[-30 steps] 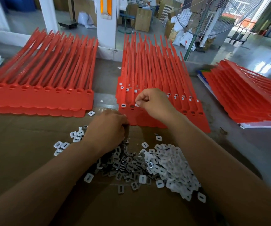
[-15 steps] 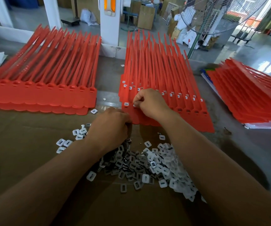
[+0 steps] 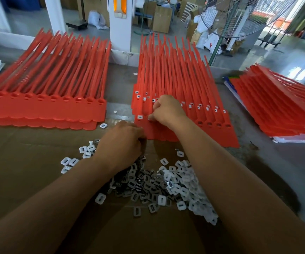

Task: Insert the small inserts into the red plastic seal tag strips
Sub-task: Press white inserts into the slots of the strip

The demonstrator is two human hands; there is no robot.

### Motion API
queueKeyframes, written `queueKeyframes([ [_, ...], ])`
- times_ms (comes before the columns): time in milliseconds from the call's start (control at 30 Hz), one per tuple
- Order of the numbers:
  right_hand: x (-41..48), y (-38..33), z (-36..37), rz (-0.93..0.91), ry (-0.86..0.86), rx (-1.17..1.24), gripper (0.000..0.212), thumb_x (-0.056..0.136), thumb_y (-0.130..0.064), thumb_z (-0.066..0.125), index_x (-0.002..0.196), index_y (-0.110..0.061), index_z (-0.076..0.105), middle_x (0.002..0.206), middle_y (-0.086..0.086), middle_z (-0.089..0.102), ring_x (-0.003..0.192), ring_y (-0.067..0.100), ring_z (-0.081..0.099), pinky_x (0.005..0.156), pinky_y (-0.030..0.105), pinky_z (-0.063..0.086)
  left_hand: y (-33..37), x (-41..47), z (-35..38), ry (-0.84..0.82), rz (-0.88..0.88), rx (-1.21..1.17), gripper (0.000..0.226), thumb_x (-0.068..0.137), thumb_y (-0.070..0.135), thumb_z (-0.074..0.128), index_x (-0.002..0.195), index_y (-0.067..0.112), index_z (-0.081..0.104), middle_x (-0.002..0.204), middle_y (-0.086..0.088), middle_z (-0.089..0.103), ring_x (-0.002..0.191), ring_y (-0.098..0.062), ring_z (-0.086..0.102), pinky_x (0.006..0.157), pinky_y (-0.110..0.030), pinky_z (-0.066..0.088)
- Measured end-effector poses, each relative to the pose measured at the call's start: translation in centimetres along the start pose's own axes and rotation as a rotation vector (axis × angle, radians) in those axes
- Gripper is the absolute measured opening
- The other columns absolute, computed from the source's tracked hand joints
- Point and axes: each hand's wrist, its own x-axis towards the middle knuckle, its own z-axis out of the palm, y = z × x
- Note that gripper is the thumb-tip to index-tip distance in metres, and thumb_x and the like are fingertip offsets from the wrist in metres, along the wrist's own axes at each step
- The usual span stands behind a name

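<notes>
- A brown cardboard sheet [image 3: 28,171] is covering the lower half of the frame and carrying the loose parts.
- Three stacks of red seal tag strips are lying across the middle of the frame: the left stack [image 3: 43,107], whose sockets are showing no white, the middle stack [image 3: 175,74], which is being worked on, and the right stack [image 3: 280,107] at the right edge of the frame.
- A pile of white inserts [image 3: 166,186] is sitting at lower centre, between the two forearms.
- The left hand [image 3: 122,143] is resting with curled fingers at the upper edge of the pile, just beside the front edge of the middle stack. Its palm is facing away, so whether it is holding inserts cannot be told.
- The right hand [image 3: 166,110] is pinching a single insert [image 3: 149,118] and pressing it onto the second socket of the front row.
- A seated insert [image 3: 140,117] is already filling the first socket, just left of the fingertips.
- The empty sockets [image 3: 209,123] are waiting further right in that row, so the row looks barely begun.
- The step in hand appears to be seating this insert. The next move is probably calling for firm downward pressure until it is sitting flush, then a fresh insert lined up with the neighbouring socket.
</notes>
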Motion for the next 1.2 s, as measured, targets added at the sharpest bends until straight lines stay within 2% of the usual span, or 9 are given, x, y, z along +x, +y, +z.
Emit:
queueKeyframes([
  [133, 1.0, -0.4, 0.2, 0.106, -0.012, 0.035, 0.041, 0.067, -0.022, 0.080, 0.101, -0.007, 0.063, 0.104, 0.009, 0.064, 0.098, 0.027, 0.059, 0.085, 0.036, 0.047, -0.2, 0.1, 0.0, 0.003, -0.001, 0.008, 0.029, 0.076, 0.006, 0.046, 0.093, 0.006, 0.070, 0.102, -0.011, 0.067, 0.099, -0.027, 0.056, 0.081, -0.041, 0.046],
  [267, 1.2, -0.6, 0.3, 0.120, -0.009, 0.031, 0.047, 0.068, -0.022, 0.079, 0.108, -0.009, 0.060, 0.109, 0.009, 0.062, 0.103, 0.029, 0.057, 0.087, 0.037, 0.046, -0.3, 0.0, 0.0, 0.015, 0.004, 0.002, 0.027, 0.076, 0.004, 0.048, 0.091, 0.006, 0.070, 0.100, -0.011, 0.067, 0.097, -0.027, 0.056, 0.080, -0.042, 0.047],
  [367, 0.9, -0.5, 0.2, 0.117, -0.020, 0.047, 0.038, 0.069, -0.022, 0.078, 0.100, -0.009, 0.061, 0.101, 0.008, 0.062, 0.098, 0.028, 0.059, 0.085, 0.037, 0.047, -0.2, 0.0, 0.0, 0.025, 0.010, -0.001, 0.028, 0.075, 0.004, 0.047, 0.090, 0.006, 0.071, 0.099, -0.011, 0.068, 0.095, -0.028, 0.057, 0.079, -0.043, 0.047],
  [533, 0.2, 0.3, 0.1, 0.016, 0.002, 0.058, 0.033, 0.071, -0.023, 0.077, 0.055, -0.017, 0.049, 0.062, -0.004, 0.050, 0.061, 0.010, 0.050, 0.061, 0.024, 0.040, 0.1, 0.0, -0.2, 0.019, 0.020, 0.003, 0.032, 0.074, 0.009, 0.043, 0.088, 0.005, 0.072, 0.096, -0.012, 0.069, 0.093, -0.029, 0.059, 0.079, -0.043, 0.048],
  [600, -0.2, 0.7, 0.2, -0.045, 0.029, 0.096, 0.028, 0.074, -0.021, 0.075, 0.058, -0.017, 0.053, 0.065, -0.006, 0.052, 0.059, 0.002, 0.044, 0.054, 0.020, 0.034, 0.1, 0.0, -0.3, 0.021, 0.020, 0.003, 0.040, 0.071, 0.015, 0.037, 0.088, 0.006, 0.072, 0.096, -0.012, 0.069, 0.093, -0.029, 0.059, 0.079, -0.043, 0.048],
  [733, -1.3, 1.1, -0.3, -0.125, 0.021, 0.176, 0.025, 0.082, -0.015, 0.067, 0.064, -0.022, 0.051, 0.069, -0.006, 0.055, 0.068, 0.008, 0.053, 0.068, 0.028, 0.048, 0.0, 0.0, -0.1, 0.020, 0.012, 0.004, 0.028, 0.075, 0.002, 0.048, 0.089, 0.006, 0.071, 0.099, -0.011, 0.068, 0.095, -0.029, 0.058, 0.080, -0.043, 0.047],
  [833, -2.7, 1.4, -1.8, -0.184, -0.007, 0.224, 0.024, 0.083, -0.013, 0.065, 0.066, -0.026, 0.054, 0.072, -0.010, 0.057, 0.071, 0.004, 0.055, 0.068, 0.021, 0.046, 0.0, 0.0, 0.0, 0.018, 0.002, 0.005, 0.028, 0.075, 0.002, 0.048, 0.091, 0.007, 0.071, 0.101, -0.010, 0.068, 0.096, -0.028, 0.058, 0.080, -0.041, 0.047],
  [1000, -5.9, 2.7, -4.3, -0.268, -0.110, 0.100, 0.007, 0.080, -0.015, 0.068, 0.078, -0.021, 0.067, 0.073, -0.014, 0.060, 0.071, -0.002, 0.055, 0.067, 0.011, 0.043, 0.0, 0.1, 0.2, 0.023, -0.001, 0.011, 0.032, 0.076, 0.000, 0.048, 0.096, 0.010, 0.071, 0.106, -0.006, 0.067, 0.101, -0.024, 0.057, 0.086, -0.036, 0.046],
  [1200, -9.0, 4.5, -5.9, -0.258, -0.215, -0.037, 0.011, 0.078, -0.019, 0.071, 0.073, -0.028, 0.066, 0.074, -0.017, 0.063, 0.069, -0.006, 0.057, 0.061, 0.004, 0.044, -0.1, 0.1, 0.2, 0.011, 0.001, 0.040, 0.038, 0.076, 0.000, 0.046, 0.103, 0.014, 0.069, 0.113, -0.003, 0.065, 0.108, -0.021, 0.054, 0.091, -0.032, 0.041],
])
